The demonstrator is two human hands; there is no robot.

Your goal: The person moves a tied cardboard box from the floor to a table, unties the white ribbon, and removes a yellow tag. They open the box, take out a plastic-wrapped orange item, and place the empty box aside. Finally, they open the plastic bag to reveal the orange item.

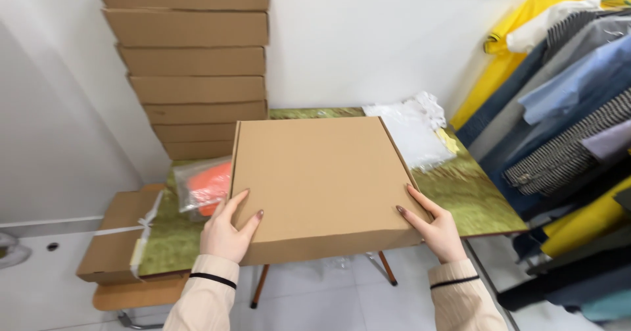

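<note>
A closed flat brown cardboard box is held over the front of a green-topped table. My left hand grips its near left corner, thumb on top and fingers along the front edge. My right hand holds the near right corner, fingers lying against the box's right side. Both wrists wear cream sleeves with a dark band.
A tall stack of the same flat boxes stands at the back left against the wall. An orange item in a clear bag lies left of the box, a bundle of flattened cardboard further left. White bagged cloth lies behind. Hanging clothes crowd the right.
</note>
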